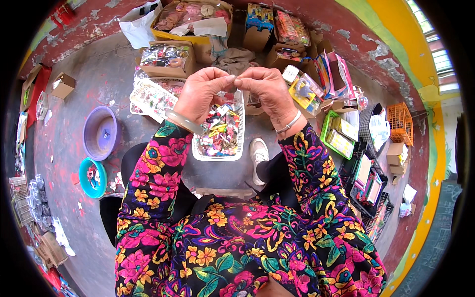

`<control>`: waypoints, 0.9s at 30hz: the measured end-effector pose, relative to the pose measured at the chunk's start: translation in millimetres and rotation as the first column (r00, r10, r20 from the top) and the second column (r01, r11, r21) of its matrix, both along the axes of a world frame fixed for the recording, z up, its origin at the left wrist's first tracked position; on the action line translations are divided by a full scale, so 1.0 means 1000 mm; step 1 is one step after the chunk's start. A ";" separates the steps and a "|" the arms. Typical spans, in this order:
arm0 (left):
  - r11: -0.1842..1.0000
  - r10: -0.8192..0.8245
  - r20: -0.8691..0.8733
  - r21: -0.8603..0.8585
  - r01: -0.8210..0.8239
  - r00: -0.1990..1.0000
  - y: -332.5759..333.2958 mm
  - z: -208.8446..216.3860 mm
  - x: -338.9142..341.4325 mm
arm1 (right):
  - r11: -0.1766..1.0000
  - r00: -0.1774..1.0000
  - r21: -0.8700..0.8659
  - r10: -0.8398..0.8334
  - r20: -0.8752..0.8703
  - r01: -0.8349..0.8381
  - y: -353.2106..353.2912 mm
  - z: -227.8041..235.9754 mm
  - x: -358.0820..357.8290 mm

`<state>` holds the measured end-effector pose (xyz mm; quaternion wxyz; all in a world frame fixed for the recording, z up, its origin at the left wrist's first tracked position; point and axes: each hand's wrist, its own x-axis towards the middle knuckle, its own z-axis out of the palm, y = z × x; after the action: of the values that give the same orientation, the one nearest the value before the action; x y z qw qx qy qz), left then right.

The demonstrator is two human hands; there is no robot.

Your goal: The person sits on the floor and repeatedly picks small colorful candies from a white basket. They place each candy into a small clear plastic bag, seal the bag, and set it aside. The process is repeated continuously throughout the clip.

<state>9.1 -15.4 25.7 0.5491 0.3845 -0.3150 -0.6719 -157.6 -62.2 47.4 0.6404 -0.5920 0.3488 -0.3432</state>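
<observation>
My left hand (203, 93) and my right hand (270, 92) meet fingertip to fingertip, raised over a white plastic basket (241, 129). Thumb and forefinger of each hand are pinched together. Whatever lies between them is too small to make out. Below, the basket is full of small colourful pieces (217, 129) in red, yellow, white and brown. A pale bangle circles my left wrist and a silver one my right.
Cardboard boxes of packaged goods (167, 57) stand ahead. A white tray (151, 101) lies left of the basket. Further left are a purple basin (101, 132) and a teal tub (93, 178). At right sit a green basket (339, 133), black crates (365, 183) and an orange crate (400, 123).
</observation>
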 end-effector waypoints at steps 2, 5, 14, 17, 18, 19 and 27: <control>1.000 -0.017 -0.018 -0.001 0.017 1.000 0.000 -0.003 0.002 | 1.000 1.000 -0.005 0.027 0.010 -0.027 -0.001 0.000 0.000; 0.999 -0.034 -0.041 -0.036 0.033 0.999 0.002 -0.001 0.001 | 0.999 0.998 -0.013 0.042 0.045 -0.042 -0.002 -0.004 0.000; 0.998 0.015 -0.062 -0.056 -0.018 0.998 0.006 0.003 0.000 | 0.994 0.996 0.072 0.079 0.036 -0.082 -0.002 0.005 -0.001; 0.999 0.043 -0.049 -0.023 -0.045 0.998 0.005 0.008 -0.002 | 0.990 0.991 0.140 0.016 0.130 -0.034 -0.004 0.001 -0.003; 0.998 0.055 -0.043 -0.015 -0.055 0.998 0.005 0.009 -0.002 | 0.990 0.992 0.141 0.010 0.128 -0.028 -0.005 0.000 -0.004; 0.998 0.057 -0.071 -0.004 -0.057 0.996 0.004 0.008 -0.002 | 0.990 0.992 0.142 0.005 0.126 -0.023 -0.006 0.000 -0.005; 0.996 -0.051 0.159 -0.063 0.061 0.986 0.003 0.003 0.002 | 0.998 0.998 0.065 0.018 0.053 -0.022 -0.009 -0.004 -0.006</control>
<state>11.4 -12.7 28.8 0.5162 0.4084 -0.3904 -0.6436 -163.2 -71.2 43.0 0.6717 -0.5651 0.3369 -0.3406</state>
